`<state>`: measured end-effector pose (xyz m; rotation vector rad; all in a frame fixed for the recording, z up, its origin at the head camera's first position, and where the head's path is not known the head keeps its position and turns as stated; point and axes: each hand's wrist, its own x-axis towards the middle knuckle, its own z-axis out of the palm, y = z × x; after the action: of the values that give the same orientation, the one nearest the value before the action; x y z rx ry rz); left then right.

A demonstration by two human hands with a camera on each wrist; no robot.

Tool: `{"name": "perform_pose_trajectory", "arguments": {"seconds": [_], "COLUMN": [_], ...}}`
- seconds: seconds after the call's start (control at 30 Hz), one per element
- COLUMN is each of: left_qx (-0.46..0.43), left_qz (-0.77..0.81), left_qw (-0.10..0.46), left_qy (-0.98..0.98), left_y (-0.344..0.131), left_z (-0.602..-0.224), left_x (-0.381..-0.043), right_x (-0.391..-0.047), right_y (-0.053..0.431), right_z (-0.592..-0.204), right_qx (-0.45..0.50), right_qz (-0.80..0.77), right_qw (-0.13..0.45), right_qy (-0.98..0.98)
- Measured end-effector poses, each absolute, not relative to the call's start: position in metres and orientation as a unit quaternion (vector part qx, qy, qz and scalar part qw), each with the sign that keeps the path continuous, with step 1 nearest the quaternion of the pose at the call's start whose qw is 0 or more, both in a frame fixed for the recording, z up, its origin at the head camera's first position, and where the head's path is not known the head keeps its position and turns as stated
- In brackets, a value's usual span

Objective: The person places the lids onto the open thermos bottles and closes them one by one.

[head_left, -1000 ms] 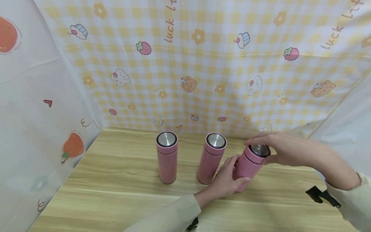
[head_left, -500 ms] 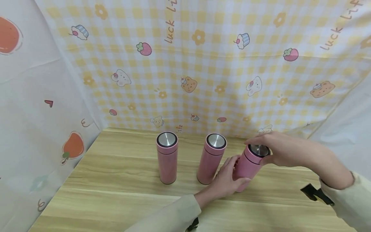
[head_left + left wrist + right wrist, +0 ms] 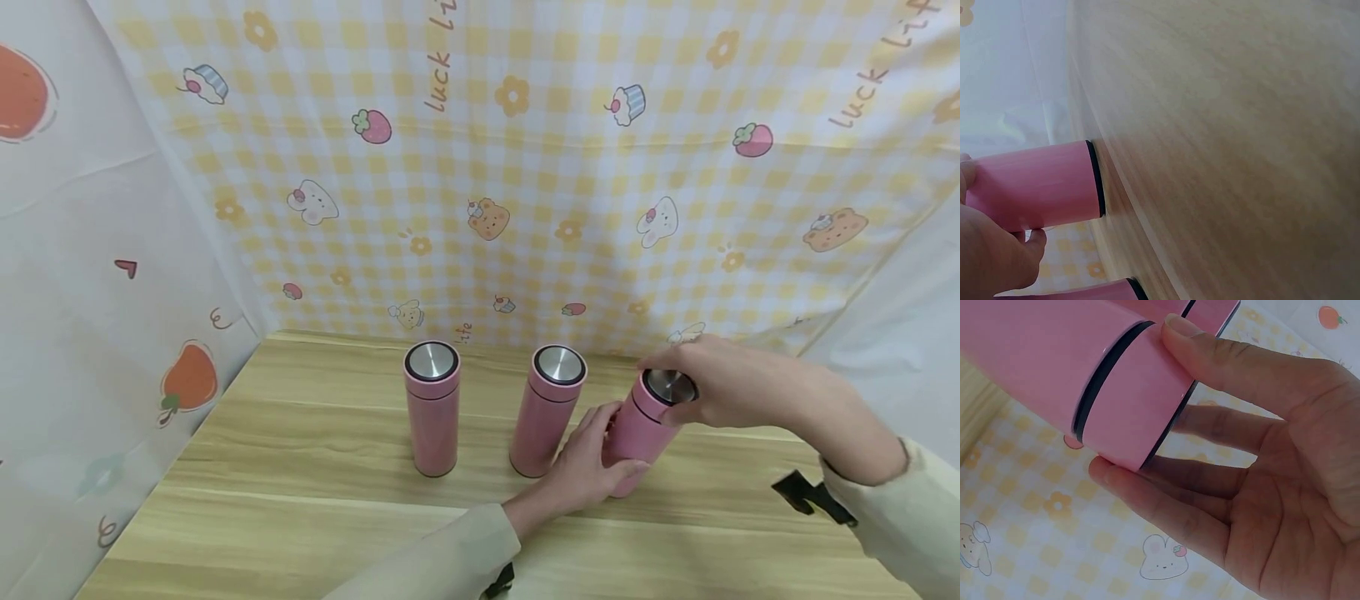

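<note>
Rightmost of three pink thermos bottles, one thermos [image 3: 637, 442] is held by both hands. My left hand [image 3: 581, 471] grips the lower part of its body, fingers behind and thumb in front. From above and the right, my right hand [image 3: 738, 385] pinches the lid [image 3: 1138, 394], thumb on one side and fingertips on the other. A dark ring separates lid and body in the right wrist view. The lid's brushed metal top [image 3: 670, 386] shows between thumb and fingers. In the left wrist view the thermos's dark base edge [image 3: 1095, 180] is right at the wooden surface.
A middle thermos [image 3: 543, 429] stands just left of the left hand, and another thermos [image 3: 435, 433] stands farther left. Both have lids on. Behind the wooden table [image 3: 300, 467] hangs a yellow checked cloth [image 3: 420, 183]; a white cloth [image 3: 75, 333] borders the left side.
My right hand has turned slightly about the lid; its thumb has slid left across the front and the wrist has swung left. The left hand and the bottles have stayed in place.
</note>
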<state>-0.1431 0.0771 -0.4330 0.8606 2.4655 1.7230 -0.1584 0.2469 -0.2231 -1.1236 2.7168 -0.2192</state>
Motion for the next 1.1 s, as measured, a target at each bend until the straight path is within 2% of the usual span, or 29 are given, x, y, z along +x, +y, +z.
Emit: {"name": "perform_pose_trajectory", "arguments": {"seconds": [0.77,1.1], "left_qx": [0.277,0.28], "left_qz": [0.553,0.555], "left_qw": [-0.003,0.0], "left_qy": [0.785,0.783], "left_y": [0.078,0.077], "left_z": [-0.433,-0.433], "left_x": [-0.142,-0.142], "right_x": [-0.153,-0.15], "right_y": [0.24,0.242], "right_z": [-0.238,-0.241], "right_qx": [-0.342,-0.339], "right_qz": [-0.016,-0.015], "right_qw": [0.0,-0.021], "right_qy": [0.939,0.94]}}
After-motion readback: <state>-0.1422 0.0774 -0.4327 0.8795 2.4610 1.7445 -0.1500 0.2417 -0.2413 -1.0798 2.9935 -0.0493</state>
